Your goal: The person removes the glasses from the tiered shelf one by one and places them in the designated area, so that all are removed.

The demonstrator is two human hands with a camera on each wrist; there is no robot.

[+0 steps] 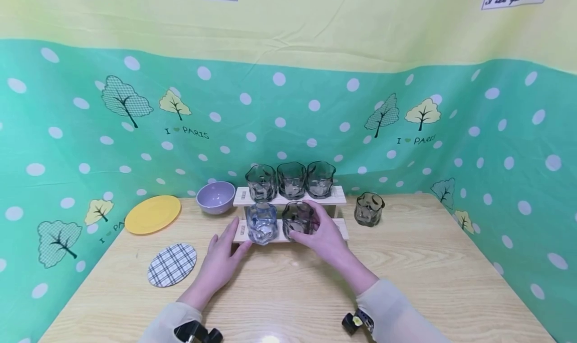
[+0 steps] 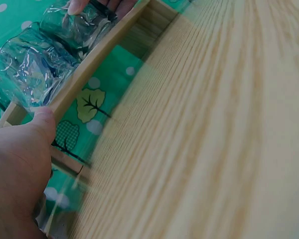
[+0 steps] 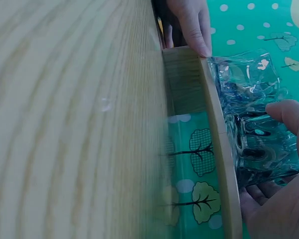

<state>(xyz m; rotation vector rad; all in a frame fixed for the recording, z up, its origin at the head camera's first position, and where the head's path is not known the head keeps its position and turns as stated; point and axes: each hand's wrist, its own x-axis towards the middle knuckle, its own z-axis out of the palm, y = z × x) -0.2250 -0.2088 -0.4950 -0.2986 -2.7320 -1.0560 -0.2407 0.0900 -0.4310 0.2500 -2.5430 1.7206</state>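
Note:
My right hand [image 1: 329, 238] holds a dark grey glass [image 1: 297, 221] at the lower tier of a small two-tier wooden rack [image 1: 341, 228]. Its thumb is on the near side and its fingers go round the right and far side. To the left, a bluish clear glass [image 1: 262, 224] stands on the same tier, beside the held one. My left hand [image 1: 218, 263] rests at the rack's left end, fingers extended along the side. In the left wrist view its thumb [image 2: 44, 122] touches the front edge near the bluish glass. Several grey glasses [image 1: 292, 181] stand in a row on the upper tier.
Another dark glass [image 1: 369, 209] stands on the table right of the rack. To the left are a purple bowl [image 1: 216, 198], a yellow plate [image 1: 153, 214] and a checked oval mat [image 1: 172, 265]. A patterned green cloth [image 1: 279, 112] hangs behind the wooden table [image 1: 288, 293].

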